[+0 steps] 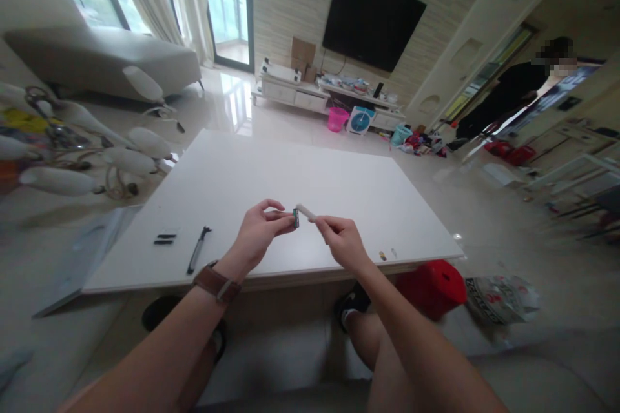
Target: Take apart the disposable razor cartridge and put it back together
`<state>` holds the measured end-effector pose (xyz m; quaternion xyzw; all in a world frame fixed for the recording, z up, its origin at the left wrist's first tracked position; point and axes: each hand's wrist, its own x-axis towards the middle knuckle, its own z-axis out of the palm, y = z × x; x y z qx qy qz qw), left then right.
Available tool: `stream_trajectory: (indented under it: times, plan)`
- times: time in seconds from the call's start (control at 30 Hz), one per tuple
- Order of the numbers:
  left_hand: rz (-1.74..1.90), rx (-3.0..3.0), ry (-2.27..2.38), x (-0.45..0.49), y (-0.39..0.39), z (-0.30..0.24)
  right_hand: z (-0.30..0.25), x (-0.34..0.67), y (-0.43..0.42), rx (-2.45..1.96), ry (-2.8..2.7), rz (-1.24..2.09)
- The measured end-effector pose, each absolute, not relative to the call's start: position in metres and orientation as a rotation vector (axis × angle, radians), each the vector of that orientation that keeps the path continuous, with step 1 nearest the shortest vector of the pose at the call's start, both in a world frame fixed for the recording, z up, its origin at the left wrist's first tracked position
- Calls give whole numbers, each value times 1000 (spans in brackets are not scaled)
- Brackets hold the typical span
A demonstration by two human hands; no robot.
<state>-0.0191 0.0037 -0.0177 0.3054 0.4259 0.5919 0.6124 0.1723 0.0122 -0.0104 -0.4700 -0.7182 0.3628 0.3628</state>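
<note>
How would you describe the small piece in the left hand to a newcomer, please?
Find the big white table. Above it, the left hand, with a brown wristband, pinches a small piece. Its green colouring sets it apart from the pale stick beside it.

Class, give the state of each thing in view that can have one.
Left grip: pinching green piece
Green piece: held above table
Right grip: pinching pale stick
Pale stick: held, tip near green piece
Dark tool: lying on table
Black strips: lying on table
Television: screen dark
Pink bucket: upright
Red stool: upright
</note>
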Motion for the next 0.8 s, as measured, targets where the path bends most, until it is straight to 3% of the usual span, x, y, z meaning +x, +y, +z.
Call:
stream_trajectory:
  times: [0.8]
  plan:
    - [1371,702,973,-19,3,-15,-12,175,12,-1249,-1832,991]
